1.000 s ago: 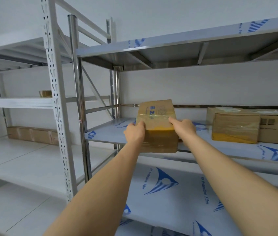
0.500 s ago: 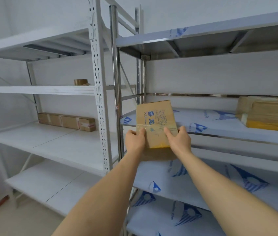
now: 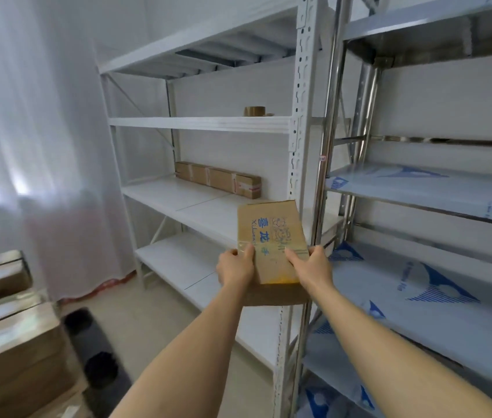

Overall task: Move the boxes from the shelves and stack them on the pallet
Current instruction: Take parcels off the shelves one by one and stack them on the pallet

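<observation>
A small brown cardboard box [image 3: 272,236] with blue print on top is held in the air in front of the shelf posts. My left hand [image 3: 235,267] grips its left side and my right hand [image 3: 309,267] grips its right side, thumbs on top. A stack of brown boxes [image 3: 6,342] stands at the lower left, on a dark pallet [image 3: 97,351] whose edge shows on the floor. A long brown box [image 3: 217,179] lies on the white shelf [image 3: 178,194] behind.
A roll of brown tape [image 3: 254,111] sits on the upper white shelf. The steel rack [image 3: 419,188] with blue-printed film fills the right side. Upright posts [image 3: 302,146] stand just behind the held box. A white curtain [image 3: 43,146] hangs at the left.
The box has come off the steel shelf and moved left and down with both hands. My view has swung left, bringing the stacked boxes and pallet into sight.
</observation>
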